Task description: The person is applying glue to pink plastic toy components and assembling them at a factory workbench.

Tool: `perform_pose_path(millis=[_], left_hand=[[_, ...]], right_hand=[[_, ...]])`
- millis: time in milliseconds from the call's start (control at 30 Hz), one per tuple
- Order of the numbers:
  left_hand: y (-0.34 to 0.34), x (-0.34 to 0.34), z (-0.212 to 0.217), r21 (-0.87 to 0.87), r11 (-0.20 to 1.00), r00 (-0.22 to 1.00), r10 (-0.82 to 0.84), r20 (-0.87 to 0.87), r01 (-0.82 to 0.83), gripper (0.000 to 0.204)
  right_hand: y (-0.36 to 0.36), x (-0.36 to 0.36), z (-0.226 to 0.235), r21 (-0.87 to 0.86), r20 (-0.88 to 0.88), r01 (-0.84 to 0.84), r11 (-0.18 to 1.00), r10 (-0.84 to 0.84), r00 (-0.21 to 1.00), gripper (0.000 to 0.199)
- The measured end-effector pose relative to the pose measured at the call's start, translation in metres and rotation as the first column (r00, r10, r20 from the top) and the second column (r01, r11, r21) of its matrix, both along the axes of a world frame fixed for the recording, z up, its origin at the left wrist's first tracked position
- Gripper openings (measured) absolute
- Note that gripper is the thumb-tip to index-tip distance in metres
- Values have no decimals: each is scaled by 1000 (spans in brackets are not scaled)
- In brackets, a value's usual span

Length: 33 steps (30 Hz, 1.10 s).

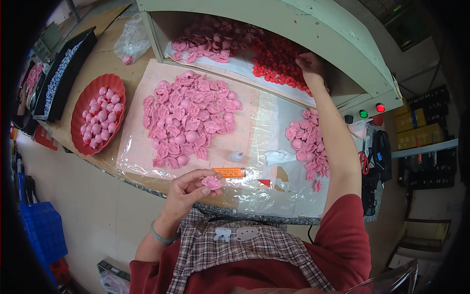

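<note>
Near the front edge of the table, my left hand pinches a small pink moulded piece with a ruffled, petal-like rim. My right arm reaches far up to the right, into the opening of a pale green metal cabinet. There my right hand is at the edge of a heap of small red parts, its fingers bent together; whether a part is between them is too small to tell. Beyond my left hand a large pile of pink moulded pieces lies on the plastic-covered table.
A red fluted bowl of pink balls with red parts stands at the left. More pink pieces lie inside the cabinet, others by my right arm. An orange box-shaped item, a small bottle and red-handled scissors are around.
</note>
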<state>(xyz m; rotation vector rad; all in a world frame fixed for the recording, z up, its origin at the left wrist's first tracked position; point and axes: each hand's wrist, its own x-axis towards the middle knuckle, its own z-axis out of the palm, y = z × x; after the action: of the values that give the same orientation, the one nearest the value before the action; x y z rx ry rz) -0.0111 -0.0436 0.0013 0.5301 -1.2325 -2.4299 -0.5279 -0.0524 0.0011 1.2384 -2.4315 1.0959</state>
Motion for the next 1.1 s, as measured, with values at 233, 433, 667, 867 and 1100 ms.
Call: perform_pose_path(millis=[233,433,667,867,1100], left_hand=[[20,-2,7,11,996,995,-84,-55,84,41],[38,-2,11,-5,991,991,-134,-20,134,35],[57,-4,14,5,985,983,-171,-59,172,39],[67,-3,10,11,987,986,-159,-56,160,39],[71,3,5,-2,983,981,-183,-63,183,39]], right_hand=[[94,164,45,-417,665,-261,871,488,566,21],[154,254,43,-473,743,-282,835,550,380,24],[187,304,37,-454,770,-321,831,547,329,25],[201,325,33,-506,748,-306,807,587,311,21],[215,348,35,-393,822,-338,855,491,288,21]])
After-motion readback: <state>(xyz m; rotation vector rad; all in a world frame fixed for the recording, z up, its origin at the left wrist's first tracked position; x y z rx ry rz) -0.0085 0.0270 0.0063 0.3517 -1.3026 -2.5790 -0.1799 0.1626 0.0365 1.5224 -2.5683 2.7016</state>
